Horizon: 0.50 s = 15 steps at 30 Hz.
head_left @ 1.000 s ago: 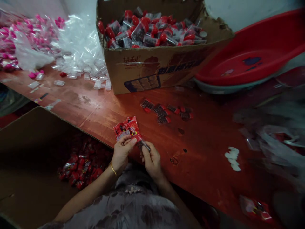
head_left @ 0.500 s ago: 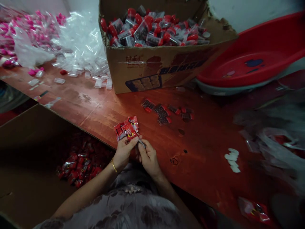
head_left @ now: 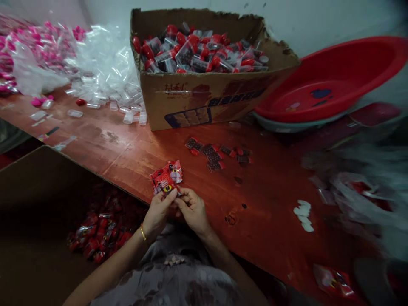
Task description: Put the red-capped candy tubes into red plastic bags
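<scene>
one red packet (head_left: 165, 179) is partly hidden by left fingers (head_left: 171, 196).

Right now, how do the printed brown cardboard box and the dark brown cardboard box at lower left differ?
Position: printed box stands on the reddish wooden table; lower-left box sits beside its near edge.
Contents: printed box holds clear red-capped tubes; lower-left box holds shiny red packets.
Fill: printed box is heaped near its front rim; lower-left box's pile lies well below its rim.
Shared: both open-topped.
</scene>
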Available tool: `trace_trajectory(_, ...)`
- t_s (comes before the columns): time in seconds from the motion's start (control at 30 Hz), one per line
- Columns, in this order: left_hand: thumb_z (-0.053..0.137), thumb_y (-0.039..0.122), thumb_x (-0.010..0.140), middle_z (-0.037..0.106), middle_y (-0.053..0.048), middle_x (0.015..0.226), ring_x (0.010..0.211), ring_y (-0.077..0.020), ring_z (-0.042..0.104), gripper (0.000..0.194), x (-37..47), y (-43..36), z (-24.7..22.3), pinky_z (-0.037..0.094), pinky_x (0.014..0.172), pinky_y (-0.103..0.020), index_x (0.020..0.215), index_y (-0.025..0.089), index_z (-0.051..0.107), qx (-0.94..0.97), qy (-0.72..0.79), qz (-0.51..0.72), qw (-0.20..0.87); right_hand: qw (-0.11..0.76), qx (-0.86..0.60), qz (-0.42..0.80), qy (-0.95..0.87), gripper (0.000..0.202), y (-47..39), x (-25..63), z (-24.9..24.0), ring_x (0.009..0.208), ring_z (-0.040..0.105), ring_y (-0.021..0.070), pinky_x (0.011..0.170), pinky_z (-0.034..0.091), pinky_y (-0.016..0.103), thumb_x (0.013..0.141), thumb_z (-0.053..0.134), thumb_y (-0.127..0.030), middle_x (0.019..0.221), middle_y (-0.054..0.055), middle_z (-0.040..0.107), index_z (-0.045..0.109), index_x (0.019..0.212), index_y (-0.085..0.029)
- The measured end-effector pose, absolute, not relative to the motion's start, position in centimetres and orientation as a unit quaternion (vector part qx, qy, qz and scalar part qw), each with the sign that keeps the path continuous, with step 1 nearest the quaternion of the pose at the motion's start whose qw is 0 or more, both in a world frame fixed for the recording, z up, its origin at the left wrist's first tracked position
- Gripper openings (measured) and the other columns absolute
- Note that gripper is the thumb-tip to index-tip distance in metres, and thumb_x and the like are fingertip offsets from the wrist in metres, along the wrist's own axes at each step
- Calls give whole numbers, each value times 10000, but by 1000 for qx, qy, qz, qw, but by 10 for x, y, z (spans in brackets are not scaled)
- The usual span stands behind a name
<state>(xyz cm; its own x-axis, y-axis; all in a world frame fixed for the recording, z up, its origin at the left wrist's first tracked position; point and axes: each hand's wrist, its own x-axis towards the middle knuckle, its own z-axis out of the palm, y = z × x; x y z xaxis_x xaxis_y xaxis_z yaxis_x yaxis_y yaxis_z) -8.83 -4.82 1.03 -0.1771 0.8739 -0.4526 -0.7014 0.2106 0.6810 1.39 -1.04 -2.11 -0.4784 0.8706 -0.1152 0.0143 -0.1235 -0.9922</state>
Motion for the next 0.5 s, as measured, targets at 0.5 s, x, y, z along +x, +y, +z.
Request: trace_trajectory(0.5,712,271,660,683,-37,726,738,-212,675,281,-226,-155,-34,523,667,-291,893,175,588,-55,729,553,400,226,-545,68,-805,504,89,37,-16,1220,404,383,973,292,601,901,373,-439,1293,248,489,504,1231,-82)
